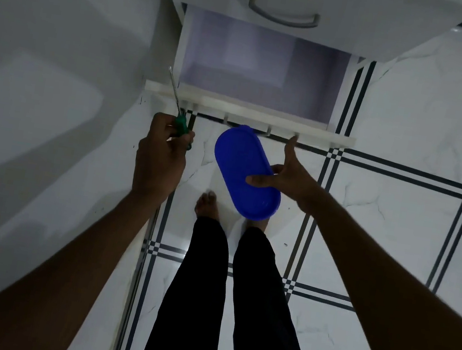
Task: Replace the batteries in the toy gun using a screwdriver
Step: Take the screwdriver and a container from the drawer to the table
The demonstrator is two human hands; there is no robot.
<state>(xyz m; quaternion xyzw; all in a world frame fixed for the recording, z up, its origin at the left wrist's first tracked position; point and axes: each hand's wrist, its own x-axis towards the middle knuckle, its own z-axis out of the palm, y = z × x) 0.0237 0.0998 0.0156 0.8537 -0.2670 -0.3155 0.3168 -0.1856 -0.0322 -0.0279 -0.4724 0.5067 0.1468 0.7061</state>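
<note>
— Down at the bottom, what is showing nearest?

— Two legs in black trousers (pixel 222 300) are standing on the tiled floor (pixel 396 231), white tiles crossed by dark double lines. One bare foot (pixel 207 205) is showing its toes; the other is lying mostly under a blue container.

— And the hands?

— Both forearms are reaching forward. The left hand (pixel 160 157) is gripping a screwdriver (pixel 179 115): its fingers are curling round the green handle, and the metal shaft is pointing up and slightly left, crossing the drawer's front edge. The right hand (pixel 287 173) is holding the blue oval container (pixel 245 172) in the air above the feet, thumb pressing on the lid, other fingers going underneath, index finger sticking up towards the drawer.

— Where is the container lying against the screwdriver?

— Just to its right, apart from it, between the two hands.

— Beyond them?

— An open drawer (pixel 251 114) is jutting out of a white cabinet (pixel 56 86), its pale inside looking dim and blurred. Above it a closed drawer front is carrying a curved grey handle (pixel 282 16). No toy gun or batteries are showing.
</note>
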